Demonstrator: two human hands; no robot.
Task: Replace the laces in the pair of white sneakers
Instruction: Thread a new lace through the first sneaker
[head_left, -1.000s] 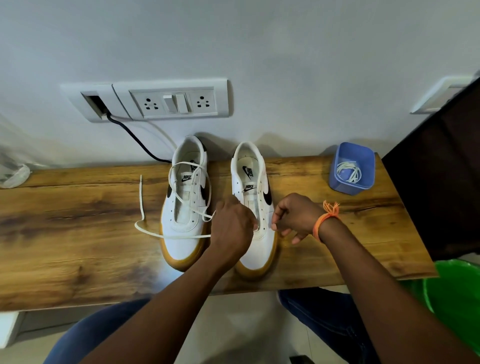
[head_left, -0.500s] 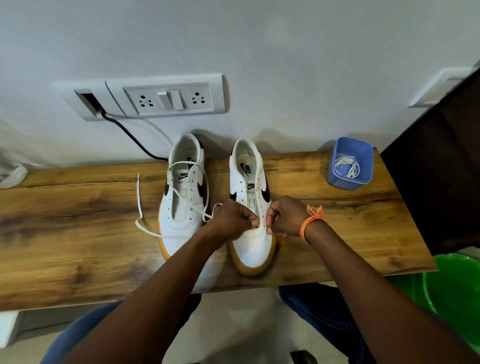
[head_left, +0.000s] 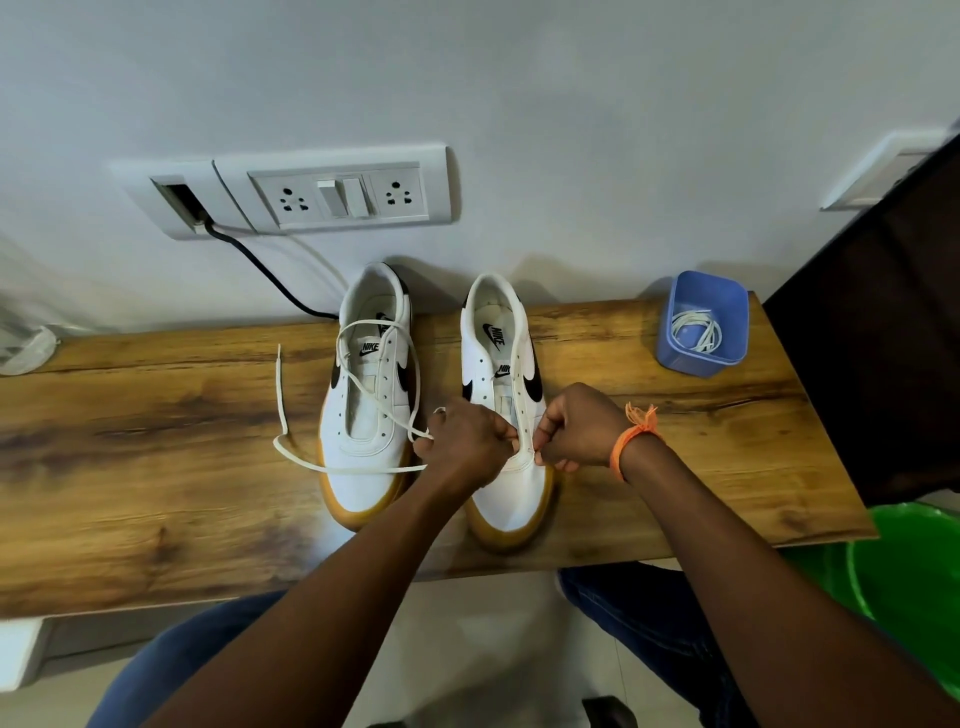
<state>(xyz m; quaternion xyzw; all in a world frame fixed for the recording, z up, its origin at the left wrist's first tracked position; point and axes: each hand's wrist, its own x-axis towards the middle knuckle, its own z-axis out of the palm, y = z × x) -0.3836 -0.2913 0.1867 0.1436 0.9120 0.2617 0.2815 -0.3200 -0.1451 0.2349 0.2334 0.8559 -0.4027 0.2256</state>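
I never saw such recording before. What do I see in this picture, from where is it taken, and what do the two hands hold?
There is no machine here. A person wears a camera on the head, so the one view looks forward and down at their own arms. On the wooden shelf stand two white sneakers. A loose lace is draped over the left sneaker and trails onto the wood. The left hand and the right hand both work at the lower eyelets of the right sneaker, fingers curled as if pinching a lace; the lace itself is mostly hidden. A blue tub holds more laces.
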